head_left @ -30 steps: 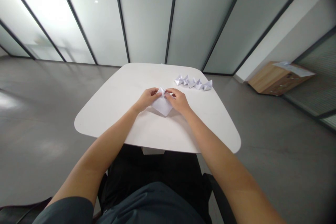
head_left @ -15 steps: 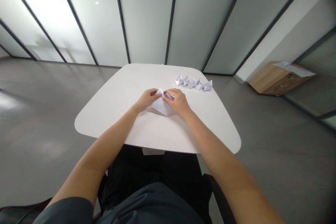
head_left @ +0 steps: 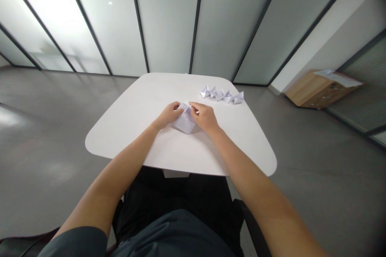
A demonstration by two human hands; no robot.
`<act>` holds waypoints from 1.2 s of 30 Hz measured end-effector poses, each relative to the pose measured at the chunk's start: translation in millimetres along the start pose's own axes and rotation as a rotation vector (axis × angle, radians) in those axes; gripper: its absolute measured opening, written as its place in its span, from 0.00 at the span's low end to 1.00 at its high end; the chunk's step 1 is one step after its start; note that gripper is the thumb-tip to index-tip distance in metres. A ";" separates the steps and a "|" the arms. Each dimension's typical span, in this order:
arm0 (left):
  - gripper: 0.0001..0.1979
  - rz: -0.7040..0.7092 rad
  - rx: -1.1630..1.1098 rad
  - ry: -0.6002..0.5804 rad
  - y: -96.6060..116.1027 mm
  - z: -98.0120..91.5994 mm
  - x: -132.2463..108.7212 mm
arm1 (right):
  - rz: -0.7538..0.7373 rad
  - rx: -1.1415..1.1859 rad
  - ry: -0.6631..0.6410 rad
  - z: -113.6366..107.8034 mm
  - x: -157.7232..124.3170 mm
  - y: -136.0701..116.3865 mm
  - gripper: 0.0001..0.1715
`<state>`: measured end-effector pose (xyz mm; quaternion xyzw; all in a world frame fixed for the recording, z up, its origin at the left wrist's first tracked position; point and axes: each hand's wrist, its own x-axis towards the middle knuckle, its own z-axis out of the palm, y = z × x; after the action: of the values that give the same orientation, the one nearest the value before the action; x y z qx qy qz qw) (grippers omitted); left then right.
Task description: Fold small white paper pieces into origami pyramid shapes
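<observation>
A frosted-glass partition (head_left: 169,20) with dark uprights (head_left: 197,20) stands well beyond the left hand (head_left: 169,115) and the right hand (head_left: 206,117). Beneath both hands spreads a white tabletop (head_left: 126,116) with rounded corners, reaching past them on every side. Well off to the right of the right hand, a wooden cabinet (head_left: 310,90) stands on the grey floor (head_left: 45,128).

The hands are close together, with a folded white paper (head_left: 185,123) between them. The left hand pinches its left side; the right hand pinches it near the top on the right. The paper's broad lower part hangs toward the person, below the grips; whether it touches the tabletop is hard to tell. Beyond the right hand and to its right, apart from it, small folded paper figures (head_left: 220,95) form a slanting row.
</observation>
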<state>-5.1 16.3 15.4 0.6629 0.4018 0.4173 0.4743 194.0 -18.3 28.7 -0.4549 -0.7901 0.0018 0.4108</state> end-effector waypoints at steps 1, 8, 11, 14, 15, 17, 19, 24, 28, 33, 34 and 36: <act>0.13 0.010 0.034 0.008 0.7 0.1 -0.5 | -0.004 -0.002 -0.011 0.4 -0.2 -0.5 0.21; 0.12 0.000 0.166 0.062 -1.8 -1.0 -1.4 | -0.027 -0.066 -0.084 2.7 -2.5 -5.4 0.22; 0.10 0.023 0.313 0.107 -3.4 -2.1 -0.8 | -0.039 -0.089 -0.105 3.5 -2.9 -7.4 0.22; 0.08 0.044 0.463 0.118 -2.8 -3.0 -0.3 | -0.056 -0.111 -0.110 4.0 -3.3 -8.3 0.22; 0.08 0.049 0.500 0.120 -2.5 -3.2 -0.1 | -0.058 -0.115 -0.108 4.1 -3.5 -8.3 0.22; 0.08 0.053 0.553 0.128 -2.3 -3.4 0.4 | -0.053 -0.117 -0.105 4.3 -4.1 -8.0 0.22; 0.09 0.051 0.578 0.132 -2.6 -3.5 1.1 | -0.053 -0.109 -0.107 4.4 -4.7 -7.6 0.22; 0.12 0.087 0.463 0.082 -3.2 -4.3 1.6 | -0.097 -0.079 -0.160 4.9 -3.2 -6.1 0.22; 0.16 0.080 0.223 0.034 -2.4 -3.1 0.7 | -0.119 -0.055 -0.162 7.7 -0.9 -1.1 0.20; 0.20 0.003 -0.024 0.016 -0.3 1.8 -0.6 | -0.014 0.061 -0.100 14.2 -1.1 11.5 0.18; 0.22 -0.010 -0.050 0.017 0.0 2.3 -0.8 | -0.003 0.102 -0.113 14.9 -1.1 13.8 0.19; 0.24 -0.008 -0.054 0.009 0.0 2.4 -1.0 | -0.006 0.178 -0.145 15.0 -1.0 16.9 0.21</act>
<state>-3.2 14.7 14.7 0.6463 0.3951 0.4289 0.4921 196.7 -3.5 11.7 -0.4129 -0.8159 0.1035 0.3913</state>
